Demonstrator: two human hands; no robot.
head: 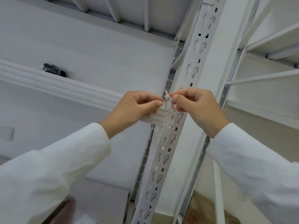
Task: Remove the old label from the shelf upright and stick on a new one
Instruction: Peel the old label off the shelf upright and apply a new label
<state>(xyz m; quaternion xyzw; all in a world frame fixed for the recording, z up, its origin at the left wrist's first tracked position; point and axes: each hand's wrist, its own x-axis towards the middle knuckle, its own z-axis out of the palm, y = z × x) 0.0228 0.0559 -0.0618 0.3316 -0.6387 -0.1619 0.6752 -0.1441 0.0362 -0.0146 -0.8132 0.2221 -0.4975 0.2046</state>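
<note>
A white perforated shelf upright [192, 65] runs from the top right down to the bottom centre. In front of it, where a shelf beam [61, 88] meets it, I hold a small white label with a red border and a handwritten mark [168, 98]. My left hand [135, 109] pinches the label's left side between thumb and forefinger. My right hand [195, 107] pinches its right side. The fingers hide most of the label, and I cannot tell whether it touches the upright.
A black object [54, 70] lies on the white shelf at upper left. More white shelving [267, 78] stands to the right. A wooden floor [203, 209] shows at the bottom, and a brown object [64, 210] sits at the lower left.
</note>
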